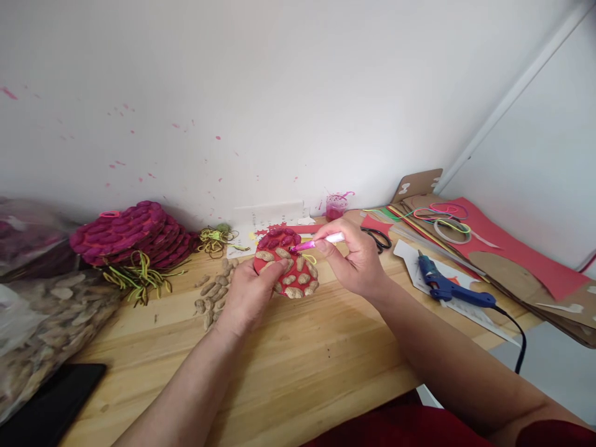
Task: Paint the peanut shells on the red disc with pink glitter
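My left hand [251,288] grips the near left edge of a round red disc [289,268], thumb on top. Whole peanuts in their shells cover the disc. Those along its far side are coated purple; the nearer ones are bare tan. My right hand [351,257] is closed around a paintbrush [321,241] with a white handle and a purple-stained front. Its tip touches the disc near the painted peanuts. A yellow-green string loop hangs at the disc's right edge. Loose peanuts [215,295] lie left of my left hand.
Stacked purple peanut discs [135,233] and green yarn [139,276] sit at left, behind a bag of peanuts [51,323] and a black phone [60,397]. A paint cup [336,207] stands by the wall. Scissors [379,239], a blue glue gun [449,288] and red card [507,248] are at right.
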A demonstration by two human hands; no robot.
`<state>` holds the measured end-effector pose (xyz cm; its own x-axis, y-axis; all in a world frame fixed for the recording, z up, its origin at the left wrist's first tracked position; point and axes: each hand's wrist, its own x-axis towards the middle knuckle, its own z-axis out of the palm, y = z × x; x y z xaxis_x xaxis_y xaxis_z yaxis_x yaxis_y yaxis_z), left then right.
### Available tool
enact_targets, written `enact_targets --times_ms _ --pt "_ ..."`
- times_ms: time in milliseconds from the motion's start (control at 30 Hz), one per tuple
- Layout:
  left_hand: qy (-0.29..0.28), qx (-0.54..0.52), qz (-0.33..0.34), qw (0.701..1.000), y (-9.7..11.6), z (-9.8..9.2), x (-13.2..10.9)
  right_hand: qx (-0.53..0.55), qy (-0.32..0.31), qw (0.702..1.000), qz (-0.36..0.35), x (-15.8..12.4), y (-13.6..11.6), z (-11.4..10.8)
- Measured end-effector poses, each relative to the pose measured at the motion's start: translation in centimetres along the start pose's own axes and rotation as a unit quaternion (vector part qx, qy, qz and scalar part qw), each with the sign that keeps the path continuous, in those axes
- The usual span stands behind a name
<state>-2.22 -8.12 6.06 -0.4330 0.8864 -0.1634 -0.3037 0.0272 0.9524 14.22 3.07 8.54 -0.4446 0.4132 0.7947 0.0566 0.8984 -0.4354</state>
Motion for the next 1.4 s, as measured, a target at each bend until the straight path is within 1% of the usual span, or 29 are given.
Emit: enact_targets --times_ms 167,333,467,633,767,900,1000,1100,1200,1400 --pt "0.006 -0.01 -0.001 1.0 -0.1 0.0 0.1 -0.027 0.008 1.0 0.012 0.0 -0.1 0.0" --pt "-0.002 -0.017 -0.007 1.0 0.0 0.0 0.2 0.003 -0.005 1.0 0.008 0.0 -0.1 0.1" --pt "-0.009 -0.01 -0.004 1.0 -0.1 0.0 0.1 -0.015 -0.004 1.0 0.017 0.0 0.0 0.0" --pt "0.004 -0.011 -0.001 1.0 -0.1 0.0 0.1 -0.018 0.012 1.0 0.011 0.0 -0.1 -0.1" --pt "0.004 -0.013 -0.003 1.0 0.0 0.1 0.0 -0.014 -0.002 1.0 0.013 0.0 0.1 -0.1" --pt "0.007 0.002 0.003 1.0 -0.2 -0.1 0.1 -0.026 0.016 0.999 0.007 0.2 0.2 -0.2" --pt "-0.009 0.046 0.03 0.998 -0.6 -0.5 0.3 -0.004 0.006 1.0 -0.005 0.2 -0.1 -0.1" --pt "-0.017 0.123 0.084 0.989 -0.8 -0.9 0.5 -0.011 -0.01 1.0 -0.014 0.1 -0.5 0.0" --pt "-0.004 0.19 0.121 0.974 -0.8 -1.0 0.3 -0.029 -0.006 1.0 -0.01 0.1 -0.8 0.0" --pt "0.017 0.277 0.159 0.947 -0.5 -0.8 -0.1 -0.027 -0.019 0.999 -0.012 0.1 -0.7 -0.2"
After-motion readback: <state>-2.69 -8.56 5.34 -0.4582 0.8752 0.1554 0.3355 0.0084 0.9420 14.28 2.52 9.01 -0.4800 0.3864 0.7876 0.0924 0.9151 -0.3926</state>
